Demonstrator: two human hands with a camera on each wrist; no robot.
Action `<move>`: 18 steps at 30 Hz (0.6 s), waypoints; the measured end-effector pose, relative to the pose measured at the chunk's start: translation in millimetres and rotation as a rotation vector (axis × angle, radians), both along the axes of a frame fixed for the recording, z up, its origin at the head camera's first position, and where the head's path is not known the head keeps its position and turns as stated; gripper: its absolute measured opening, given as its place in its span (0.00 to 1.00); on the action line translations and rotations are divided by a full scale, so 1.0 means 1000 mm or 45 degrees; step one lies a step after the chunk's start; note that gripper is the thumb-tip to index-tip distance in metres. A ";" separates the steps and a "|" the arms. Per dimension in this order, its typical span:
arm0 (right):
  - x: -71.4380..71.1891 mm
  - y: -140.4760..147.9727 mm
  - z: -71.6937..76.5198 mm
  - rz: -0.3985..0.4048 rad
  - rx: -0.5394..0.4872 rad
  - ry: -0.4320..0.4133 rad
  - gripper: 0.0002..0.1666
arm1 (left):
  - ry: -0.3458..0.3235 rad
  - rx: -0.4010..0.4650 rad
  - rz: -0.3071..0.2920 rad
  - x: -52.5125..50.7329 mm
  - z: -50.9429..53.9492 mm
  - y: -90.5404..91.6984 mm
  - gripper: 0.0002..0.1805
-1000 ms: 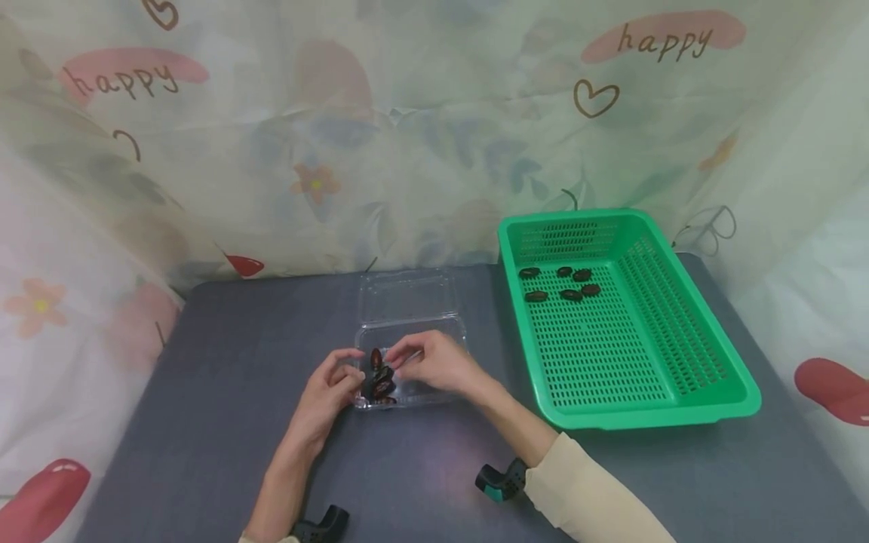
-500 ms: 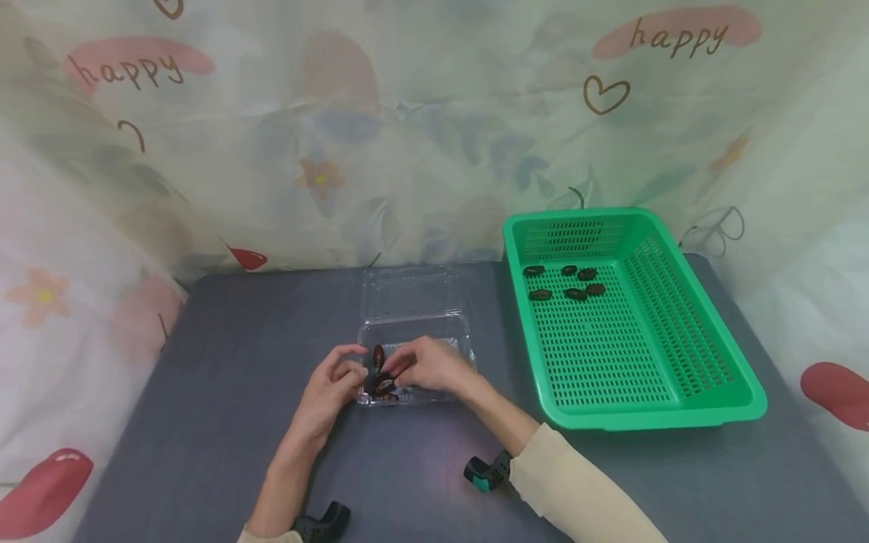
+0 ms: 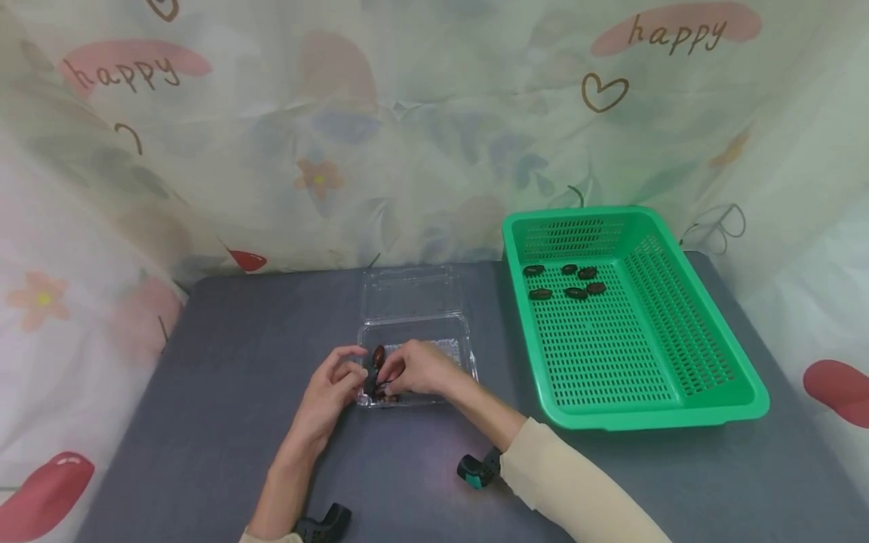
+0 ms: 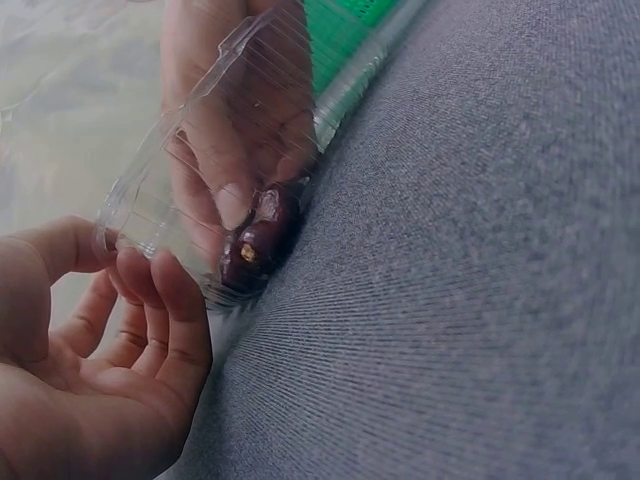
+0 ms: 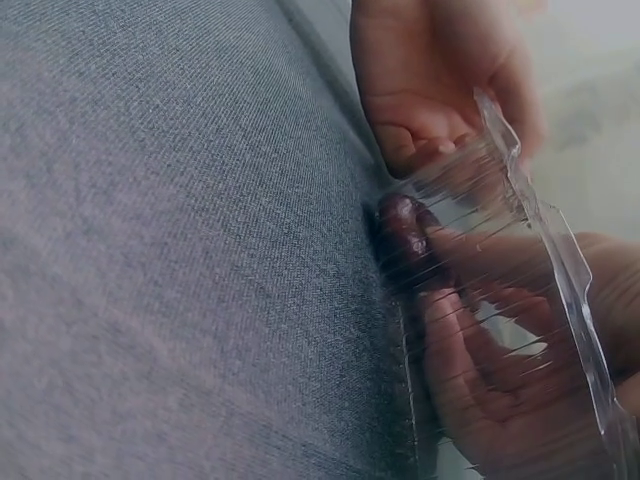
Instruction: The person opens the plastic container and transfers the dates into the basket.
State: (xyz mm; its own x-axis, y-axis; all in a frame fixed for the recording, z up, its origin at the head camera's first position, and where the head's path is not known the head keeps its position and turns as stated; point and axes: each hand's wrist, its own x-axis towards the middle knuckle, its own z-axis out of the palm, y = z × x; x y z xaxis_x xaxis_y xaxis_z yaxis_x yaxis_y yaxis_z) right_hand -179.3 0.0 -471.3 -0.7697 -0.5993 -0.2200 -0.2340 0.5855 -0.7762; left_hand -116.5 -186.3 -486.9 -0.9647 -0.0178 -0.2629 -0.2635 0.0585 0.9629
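Note:
A clear plastic box (image 3: 448,327) holds several dark red-brown dates (image 3: 379,356) at its left end. My left hand (image 3: 331,388) grips the box's left side; in the left wrist view, thumb and fingertips of that hand (image 4: 115,360) meet at the clear rim (image 4: 165,125). Inside the box is my right hand (image 3: 424,367), fingers pointing down among the dates. Through the clear wall in the right wrist view, the right hand (image 5: 500,370) pinches a shiny date (image 5: 403,225), its fingertips partly hidden. Dates (image 4: 262,235) also show beneath the thumb in the left wrist view.
The box's clear lid (image 3: 410,294) lies folded back behind it. A green perforated basket (image 3: 652,421) stands to the right, with several dates (image 3: 540,294) spaced near its back left. A patterned curtain (image 3: 434,173) hangs behind the grey table (image 3: 224,362).
My right hand has moved left and lower into the box, among the dates at its near left. The left hand keeps its place at the box's side. The basket's dates are unchanged.

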 end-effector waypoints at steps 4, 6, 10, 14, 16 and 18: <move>0.000 0.001 -0.004 -0.028 -0.033 -0.029 0.05 | 0.007 -0.007 0.000 0.001 -0.002 -0.001 0.18; 0.000 0.001 -0.004 -0.038 -0.040 -0.037 0.04 | 0.004 -0.013 0.000 0.001 -0.002 -0.001 0.18; 0.001 0.002 -0.003 -0.065 -0.077 -0.083 0.05 | -0.007 -0.015 0.002 0.000 -0.002 -0.001 0.18; 0.001 0.002 0.002 -0.081 -0.104 -0.047 0.05 | -0.012 -0.017 -0.007 0.000 0.000 -0.001 0.19; 0.002 0.003 0.004 -0.084 -0.114 -0.008 0.05 | -0.012 -0.020 -0.011 0.000 0.001 -0.001 0.19; 0.002 0.004 0.007 -0.091 -0.131 0.014 0.06 | -0.012 -0.028 -0.012 0.000 0.002 -0.001 0.18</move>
State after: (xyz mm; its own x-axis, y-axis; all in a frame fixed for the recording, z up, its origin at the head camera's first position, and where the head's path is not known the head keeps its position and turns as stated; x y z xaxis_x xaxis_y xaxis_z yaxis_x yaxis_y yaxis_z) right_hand -177.3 3.7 -464.2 -0.8133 -0.5617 -0.1517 -0.2030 0.5183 -0.8308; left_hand -116.5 -187.4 -484.9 -0.9623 -0.0148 -0.2716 -0.2719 0.0822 0.9588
